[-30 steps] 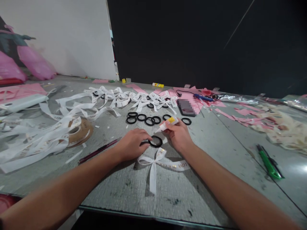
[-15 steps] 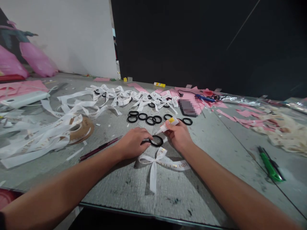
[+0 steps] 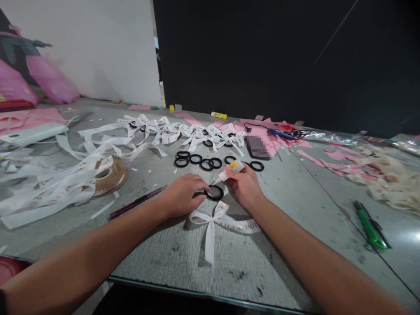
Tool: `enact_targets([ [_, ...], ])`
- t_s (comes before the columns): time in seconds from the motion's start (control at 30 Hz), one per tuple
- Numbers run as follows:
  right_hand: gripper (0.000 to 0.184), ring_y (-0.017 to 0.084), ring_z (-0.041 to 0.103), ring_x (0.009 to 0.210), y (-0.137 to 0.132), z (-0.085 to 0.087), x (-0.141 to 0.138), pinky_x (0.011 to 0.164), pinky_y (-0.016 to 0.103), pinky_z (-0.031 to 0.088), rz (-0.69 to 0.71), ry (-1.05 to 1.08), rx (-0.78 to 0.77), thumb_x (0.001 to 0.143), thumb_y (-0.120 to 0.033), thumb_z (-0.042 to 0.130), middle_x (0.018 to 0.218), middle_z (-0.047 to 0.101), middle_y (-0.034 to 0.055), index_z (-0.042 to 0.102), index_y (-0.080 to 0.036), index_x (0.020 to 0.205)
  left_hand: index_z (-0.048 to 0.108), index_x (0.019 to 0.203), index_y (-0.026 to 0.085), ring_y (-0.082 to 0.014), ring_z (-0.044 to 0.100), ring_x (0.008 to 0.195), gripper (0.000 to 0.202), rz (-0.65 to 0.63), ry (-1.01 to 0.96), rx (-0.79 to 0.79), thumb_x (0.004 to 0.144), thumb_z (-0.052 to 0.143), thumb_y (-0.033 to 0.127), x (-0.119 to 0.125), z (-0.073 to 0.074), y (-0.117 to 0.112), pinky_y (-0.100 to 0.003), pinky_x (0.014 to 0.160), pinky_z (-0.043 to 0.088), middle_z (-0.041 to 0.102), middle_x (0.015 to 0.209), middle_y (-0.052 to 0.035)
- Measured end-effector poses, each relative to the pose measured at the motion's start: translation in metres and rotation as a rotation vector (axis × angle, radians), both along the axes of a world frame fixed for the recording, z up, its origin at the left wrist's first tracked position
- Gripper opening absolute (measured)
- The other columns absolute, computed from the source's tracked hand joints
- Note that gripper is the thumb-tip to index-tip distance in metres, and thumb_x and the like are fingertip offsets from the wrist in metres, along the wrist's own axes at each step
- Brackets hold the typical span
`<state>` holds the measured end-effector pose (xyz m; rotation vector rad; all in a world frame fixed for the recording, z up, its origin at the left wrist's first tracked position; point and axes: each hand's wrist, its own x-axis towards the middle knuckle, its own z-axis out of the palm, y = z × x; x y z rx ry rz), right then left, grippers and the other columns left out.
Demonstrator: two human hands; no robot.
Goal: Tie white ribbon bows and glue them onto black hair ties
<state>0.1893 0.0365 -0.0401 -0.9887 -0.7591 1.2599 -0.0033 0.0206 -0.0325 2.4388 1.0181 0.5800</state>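
Note:
My left hand (image 3: 182,194) pinches a black ring (image 3: 214,192) by its left side and holds it against the grey table (image 3: 249,258). My right hand (image 3: 244,186) is closed round a small white glue tube (image 3: 229,170) with a yellow label, its nozzle pointing down-left at the ring's far edge. A white ribbon bow (image 3: 215,223) with printed letters lies flat just below the ring, between my wrists.
Several loose black rings (image 3: 201,162) lie behind my hands, then a row of finished white bows (image 3: 183,133). A ribbon spool (image 3: 110,177) and loose ribbon are at left, a dark red pen (image 3: 138,202) beside my left hand, green snips (image 3: 369,223) at right, pink paper scraps (image 3: 272,138) at the back.
Almost nothing has moved. Both hands stay on the ring and the glue tube; the view has shifted slightly.

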Motion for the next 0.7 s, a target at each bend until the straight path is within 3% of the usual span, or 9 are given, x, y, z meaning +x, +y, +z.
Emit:
enact_targets([
  [0.7,0.043,0.010,0.049,0.057,-0.0018,0.0000,0.0010,0.053,0.026,0.044,-0.040,-0.005,0.008,0.050,-0.026,0.087,0.062,0.051,-0.0064,0.047,-0.020,0.063,0.070,0.101,0.016,-0.0240,0.058,0.102,0.022,0.004,0.065,0.034,0.084,0.058,0.021,0.0002,0.0015,-0.0007,-0.039,0.095,0.043,0.067,0.106,-0.0091],
])
